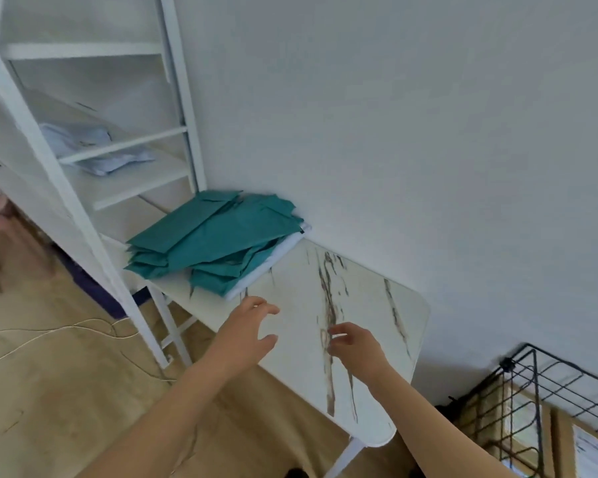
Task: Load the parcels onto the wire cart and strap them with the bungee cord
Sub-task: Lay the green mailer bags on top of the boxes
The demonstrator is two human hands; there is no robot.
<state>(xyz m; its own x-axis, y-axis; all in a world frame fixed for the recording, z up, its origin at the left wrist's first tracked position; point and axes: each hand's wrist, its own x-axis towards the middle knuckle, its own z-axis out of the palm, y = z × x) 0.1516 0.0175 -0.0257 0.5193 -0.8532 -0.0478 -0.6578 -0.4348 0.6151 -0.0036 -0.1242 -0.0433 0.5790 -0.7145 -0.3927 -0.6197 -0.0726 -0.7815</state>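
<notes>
A stack of teal flat parcels [214,236] lies on the far left part of the white marble-pattern table [370,305], with a pale blue-white one under it. My left hand [247,331] hovers over the table just in front of the stack, fingers spread, holding nothing. My right hand [354,345] is to its right above the table, fingers loosely curled and empty. The black wire cart [529,395] is at the lower right, with brown cardboard parcels [518,426] inside it. No bungee cord is visible.
A white shelf unit [94,160] stands to the left, with a pale blue bag [94,150] on one shelf. A white cable [49,334] trails across the wooden floor. The white wall runs behind the table.
</notes>
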